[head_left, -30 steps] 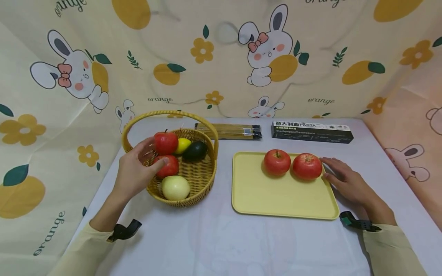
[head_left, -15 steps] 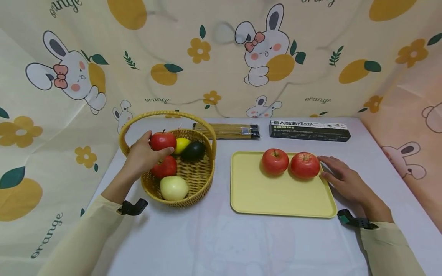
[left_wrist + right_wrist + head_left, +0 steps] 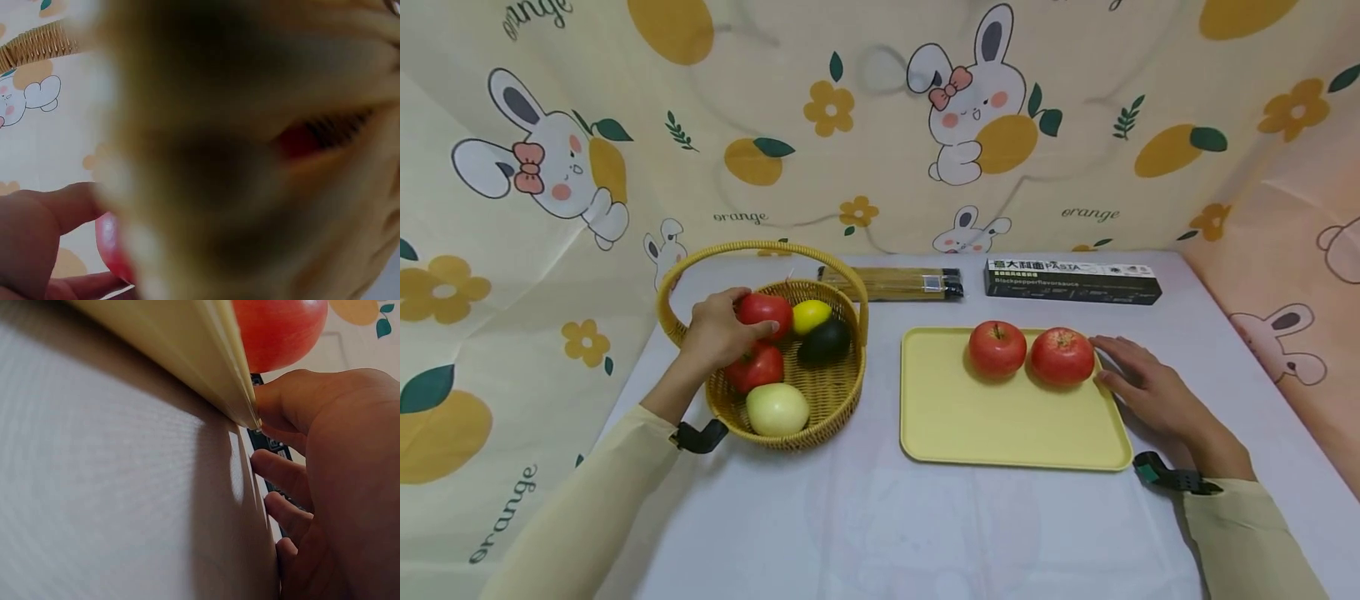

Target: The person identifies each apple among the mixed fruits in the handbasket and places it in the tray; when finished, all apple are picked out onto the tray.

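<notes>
The left hand (image 3: 717, 333) is reaching into the round, yellow-brown woven basket (image 3: 831, 392), just under its tall curved handle (image 3: 760, 246). Its thumb and fingers are curled round a shiny red apple (image 3: 772, 311) at the far left of the basket, so the gap between them is only as wide as the fruit. I think the step in hand is getting a good hold on this apple. Lifting it out would call for a snug grip and a way past the handle, without bumping the small yellow fruit (image 3: 811, 317) or the dark green fruit (image 3: 825, 342) in the basket.

To the right of the basket, a flat, pale yellow tray (image 3: 1000, 433) sits on the counter with two more red apples, one (image 3: 997, 349) nearer the basket and one (image 3: 1062, 357) farther away. The right hand (image 3: 1153, 396) holds nothing; its fingers are loose and spread a little, at the tray's edge farthest from the basket.
</notes>
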The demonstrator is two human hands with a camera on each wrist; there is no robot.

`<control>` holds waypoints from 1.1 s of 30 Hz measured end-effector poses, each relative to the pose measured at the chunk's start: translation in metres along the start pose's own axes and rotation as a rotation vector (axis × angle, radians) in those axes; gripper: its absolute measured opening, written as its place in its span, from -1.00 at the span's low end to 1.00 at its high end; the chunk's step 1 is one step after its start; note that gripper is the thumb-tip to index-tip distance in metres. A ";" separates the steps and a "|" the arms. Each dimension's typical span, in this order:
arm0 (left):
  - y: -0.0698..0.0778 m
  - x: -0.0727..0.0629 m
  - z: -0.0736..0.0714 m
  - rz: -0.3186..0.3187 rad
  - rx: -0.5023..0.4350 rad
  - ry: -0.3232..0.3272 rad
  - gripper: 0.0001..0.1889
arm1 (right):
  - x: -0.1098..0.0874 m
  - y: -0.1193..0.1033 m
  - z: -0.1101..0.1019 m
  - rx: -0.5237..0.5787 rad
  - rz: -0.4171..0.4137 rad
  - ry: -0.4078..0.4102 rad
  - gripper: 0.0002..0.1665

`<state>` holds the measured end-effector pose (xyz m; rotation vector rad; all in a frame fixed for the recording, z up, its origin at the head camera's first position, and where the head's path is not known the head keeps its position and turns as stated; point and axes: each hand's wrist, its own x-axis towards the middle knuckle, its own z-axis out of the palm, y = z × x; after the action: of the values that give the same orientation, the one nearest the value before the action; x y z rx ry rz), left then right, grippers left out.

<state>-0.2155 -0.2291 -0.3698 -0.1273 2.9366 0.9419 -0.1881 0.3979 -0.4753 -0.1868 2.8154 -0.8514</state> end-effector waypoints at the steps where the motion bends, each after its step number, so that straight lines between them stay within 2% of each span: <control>1: 0.000 -0.001 0.000 0.016 0.006 0.011 -0.13 | 0.000 0.000 0.000 -0.002 0.003 -0.001 -0.11; 4: 0.000 -0.004 0.002 0.058 0.004 0.055 -0.19 | 0.000 0.000 0.000 -0.006 0.008 -0.006 -0.10; 8: 0.001 -0.008 0.001 0.130 -0.052 0.194 -0.43 | 0.000 -0.001 0.000 -0.016 0.008 -0.003 -0.10; 10: 0.003 -0.007 -0.001 0.155 -0.049 0.204 -0.45 | -0.001 0.000 -0.001 -0.017 0.006 0.005 -0.10; 12: 0.006 -0.006 -0.003 0.153 -0.022 0.136 -0.37 | -0.001 0.000 -0.002 -0.019 0.002 0.012 -0.11; 15: 0.008 -0.002 -0.005 0.118 0.045 -0.043 -0.24 | -0.002 0.000 -0.002 -0.011 -0.004 0.012 -0.11; 17: 0.009 0.000 -0.005 0.099 0.073 -0.119 -0.21 | -0.001 0.000 -0.002 -0.009 -0.005 0.008 -0.10; 22: 0.016 0.011 -0.005 0.094 0.135 -0.198 -0.26 | -0.001 0.000 -0.001 -0.013 0.004 -0.001 -0.10; 26: 0.026 0.026 -0.010 0.091 0.196 -0.256 -0.35 | -0.001 0.001 -0.002 -0.017 0.004 0.004 -0.10; 33: 0.039 0.050 -0.017 0.142 0.312 -0.333 -0.59 | 0.001 0.000 -0.001 -0.012 0.002 0.000 -0.10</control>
<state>-0.2698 -0.2107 -0.3373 0.2318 2.7571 0.4498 -0.1892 0.3986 -0.4748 -0.1853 2.8210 -0.8338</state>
